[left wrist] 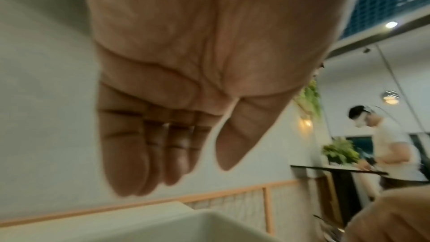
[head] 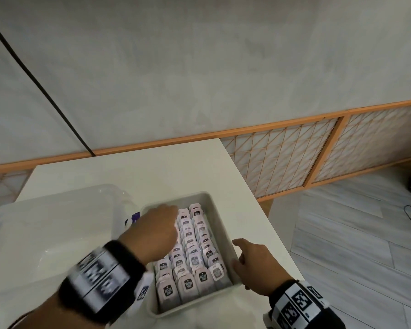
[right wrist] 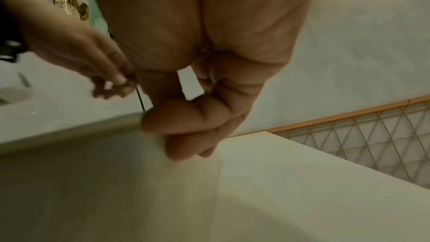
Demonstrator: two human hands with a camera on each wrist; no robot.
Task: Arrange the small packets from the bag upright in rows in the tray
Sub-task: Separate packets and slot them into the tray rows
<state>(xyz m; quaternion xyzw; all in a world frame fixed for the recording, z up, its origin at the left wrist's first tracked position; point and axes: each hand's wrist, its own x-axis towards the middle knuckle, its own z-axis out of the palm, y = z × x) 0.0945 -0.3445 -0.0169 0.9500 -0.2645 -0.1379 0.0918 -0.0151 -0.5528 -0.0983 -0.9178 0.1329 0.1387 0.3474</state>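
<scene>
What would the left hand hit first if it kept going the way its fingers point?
Probably the far wall of the tray: the left hand, open and empty, points there above the packets. Height is unclear.

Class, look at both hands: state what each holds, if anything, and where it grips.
The left hand holds nothing, fingers straight. The right hand holds the tray at its right rim.

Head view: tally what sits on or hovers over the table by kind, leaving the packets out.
tray: 1
clear bag: 1
hands: 2 (left hand, right hand)
Total: 4
</scene>
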